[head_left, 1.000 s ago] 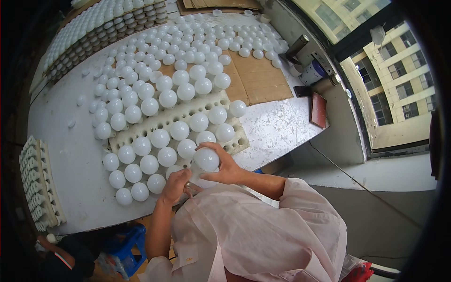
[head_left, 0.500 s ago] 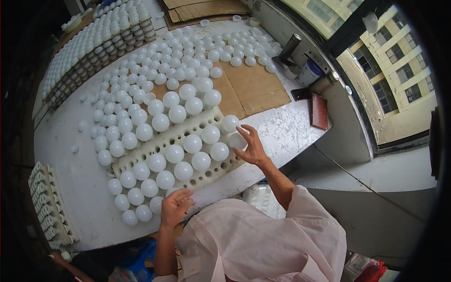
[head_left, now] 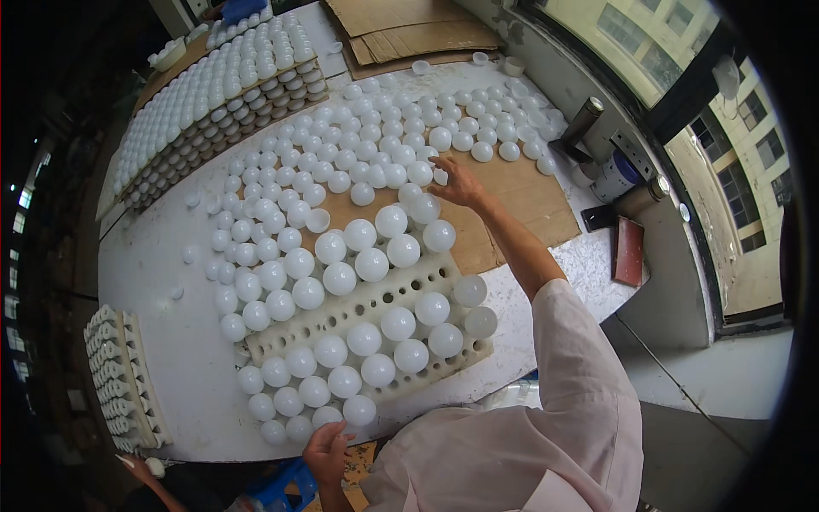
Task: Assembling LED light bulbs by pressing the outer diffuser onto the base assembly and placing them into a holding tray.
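Observation:
A pale tray [head_left: 324,320] with rows of round holes lies on the table in front of me, carrying glossy white bulb covers [head_left: 364,339] in rows. Beyond it, my right hand [head_left: 458,183] reaches over the cardboard, thumb and fingertips closed around a white bulb cover [head_left: 439,176] at the edge of the loose ones. My left hand [head_left: 327,452] is at the table's near edge with its fingers loosely curled and apart, holding nothing I can see. Its fingertips are close to a bulb cover [head_left: 359,410] in the nearest row; whether they touch is unclear.
Many loose bulb covers [head_left: 341,160] spread over a cardboard sheet [head_left: 503,205]. Stacked full trays [head_left: 230,94] stand at the far left, more trays [head_left: 128,375] at the near left. Flasks [head_left: 641,198], a phone [head_left: 599,218] and a dark red box [head_left: 629,251] line the right edge.
My right hand has left the tray's right end, where two bulb covers stay, and moved away from me to the loose ones. My left hand stays at the near edge. The view has shifted.

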A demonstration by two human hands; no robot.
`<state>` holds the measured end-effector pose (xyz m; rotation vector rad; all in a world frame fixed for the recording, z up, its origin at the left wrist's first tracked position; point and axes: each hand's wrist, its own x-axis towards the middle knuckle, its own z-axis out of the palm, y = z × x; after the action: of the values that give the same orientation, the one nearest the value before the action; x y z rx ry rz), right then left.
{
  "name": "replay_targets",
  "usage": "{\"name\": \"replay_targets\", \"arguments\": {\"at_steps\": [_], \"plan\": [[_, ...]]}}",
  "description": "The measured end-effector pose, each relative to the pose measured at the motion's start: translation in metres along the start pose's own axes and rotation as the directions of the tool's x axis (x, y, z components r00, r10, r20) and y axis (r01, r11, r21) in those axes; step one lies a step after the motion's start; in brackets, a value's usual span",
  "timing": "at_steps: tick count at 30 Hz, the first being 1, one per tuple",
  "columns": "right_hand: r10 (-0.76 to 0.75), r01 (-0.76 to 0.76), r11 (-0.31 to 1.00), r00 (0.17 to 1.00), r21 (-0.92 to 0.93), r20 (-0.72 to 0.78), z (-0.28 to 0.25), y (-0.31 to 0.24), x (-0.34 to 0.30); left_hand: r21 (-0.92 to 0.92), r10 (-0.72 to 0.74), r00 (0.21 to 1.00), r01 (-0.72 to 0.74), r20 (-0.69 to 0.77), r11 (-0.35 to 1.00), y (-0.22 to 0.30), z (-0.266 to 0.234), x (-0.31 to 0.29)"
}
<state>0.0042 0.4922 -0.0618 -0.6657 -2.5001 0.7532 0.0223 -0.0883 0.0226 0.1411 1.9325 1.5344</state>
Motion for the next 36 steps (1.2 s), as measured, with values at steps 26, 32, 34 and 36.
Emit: {"name": "replay_targets", "arguments": {"at_steps": [26,32,34,36], "plan": [[0.142,0.090,0.898,0.867,-0.431,0.477,0.033,0.058,0.004,0.093,-0.023,0.954,0.053,-0.300,0.994,-0.006,0.003,0.019],[0.089,0.141,0.911,0.849,-0.386,0.520,0.006,0.057,-0.039,0.160,0.064,0.965,-0.024,-0.253,0.987,-0.014,-0.003,0.011],[-0.016,0.167,0.938,0.896,-0.302,0.443,0.004,0.064,-0.051,0.143,0.051,0.963,-0.013,-0.263,0.990,-0.014,-0.003,0.004],[-0.080,0.177,0.946,0.938,-0.270,0.337,0.001,0.063,-0.061,0.124,0.057,0.957,-0.022,-0.284,0.992,-0.015,-0.003,0.001]]}}
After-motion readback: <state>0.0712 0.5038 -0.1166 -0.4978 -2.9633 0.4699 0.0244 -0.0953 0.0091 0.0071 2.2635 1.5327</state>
